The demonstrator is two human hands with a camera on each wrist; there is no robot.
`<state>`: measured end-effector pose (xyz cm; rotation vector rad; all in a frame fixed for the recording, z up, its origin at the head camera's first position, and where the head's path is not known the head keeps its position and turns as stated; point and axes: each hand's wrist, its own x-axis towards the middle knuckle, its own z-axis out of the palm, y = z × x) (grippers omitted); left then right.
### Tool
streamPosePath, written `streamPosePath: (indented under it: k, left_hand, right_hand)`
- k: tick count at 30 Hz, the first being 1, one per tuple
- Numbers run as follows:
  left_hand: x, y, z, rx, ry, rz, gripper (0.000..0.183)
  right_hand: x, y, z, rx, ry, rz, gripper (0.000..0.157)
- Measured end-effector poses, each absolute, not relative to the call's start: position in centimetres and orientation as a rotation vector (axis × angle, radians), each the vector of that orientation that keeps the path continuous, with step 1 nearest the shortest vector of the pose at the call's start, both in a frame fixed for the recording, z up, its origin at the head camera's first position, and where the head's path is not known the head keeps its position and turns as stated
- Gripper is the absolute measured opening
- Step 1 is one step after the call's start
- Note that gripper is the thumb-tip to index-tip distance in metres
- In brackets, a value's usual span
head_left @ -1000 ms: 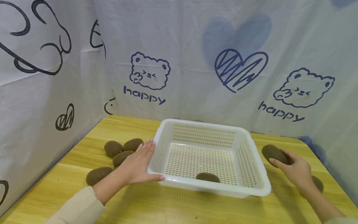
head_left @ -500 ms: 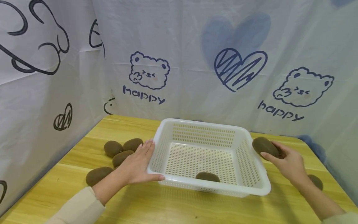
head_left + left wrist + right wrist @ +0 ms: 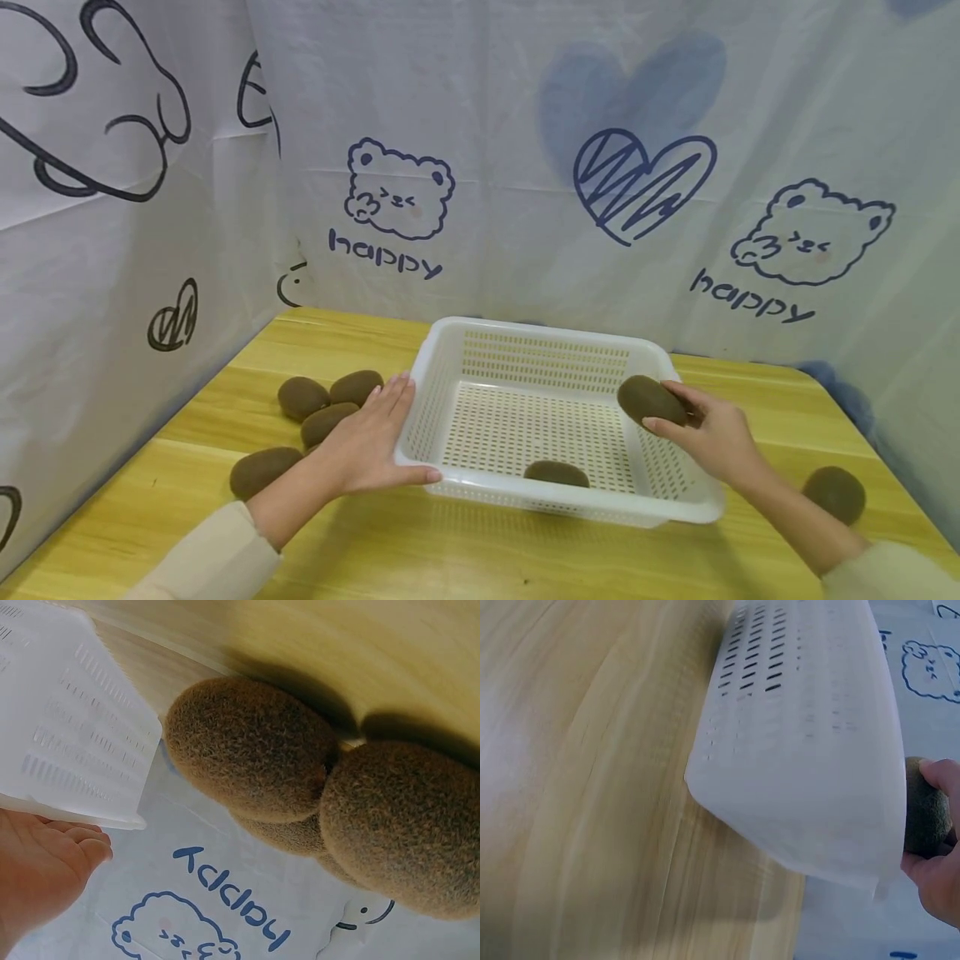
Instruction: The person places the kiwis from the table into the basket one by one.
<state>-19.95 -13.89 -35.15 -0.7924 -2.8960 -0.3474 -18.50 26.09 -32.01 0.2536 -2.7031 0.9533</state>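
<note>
Two pale sleeves lie nearest: the left sleeve [image 3: 210, 554] at 8 o'clock and the right sleeve [image 3: 888, 575] at 4 o'clock, with the white slotted basket [image 3: 555, 493] as the centre of the dial and 12 straight ahead. All of this is over a wood-grained worktop [image 3: 420, 550]. Out towards 4 o'clock, a lone kiwifruit [image 3: 836, 493] rests on the wood. Inside the basket, at 6 o'clock, lies a single kiwifruit [image 3: 557, 473], its lower part hidden by the near rim. Between 8 and 9 o'clock, just past the left wrist, sits an outer kiwifruit [image 3: 266, 472].

The left hand [image 3: 375, 442] rests on the rim at 9 o'clock, fingers straight, thumb stretched along the near corner. The right hand [image 3: 716, 433] has its fingers and thumb gripping a held kiwifruit [image 3: 649, 400] over the basket's 3 o'clock side.

Further left, at 9 o'clock, three clustered kiwifruits [image 3: 303, 398] sit close together. Beyond the worktop, at 12 o'clock, hangs a white cloth [image 3: 510, 250] printed with bears, hearts and "happy".
</note>
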Motion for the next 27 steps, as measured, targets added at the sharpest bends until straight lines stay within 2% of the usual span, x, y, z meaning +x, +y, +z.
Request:
streamPosePath:
  k: [10, 16, 27]
  left_hand:
    - [-20.0, -13.9, -35.3, -0.799, -2.89, -0.371, 0.112]
    - [-20.0, -14.0, -35.2, -0.799, -2.891, -0.407, 0.112]
    - [-19.9, -13.9, -35.1, -0.79, -2.899, -0.416, 0.114]
  right_hand:
    - [-20.2, 23.8, -33.3, 0.452, -2.782, 0.993, 0.05]
    - [-21.1, 22.7, -34.2, 0.605, -2.867, 0.934, 0.05]
    - [-21.3, 21.9, -35.5, 0.783, -3.082, 0.764, 0.046]
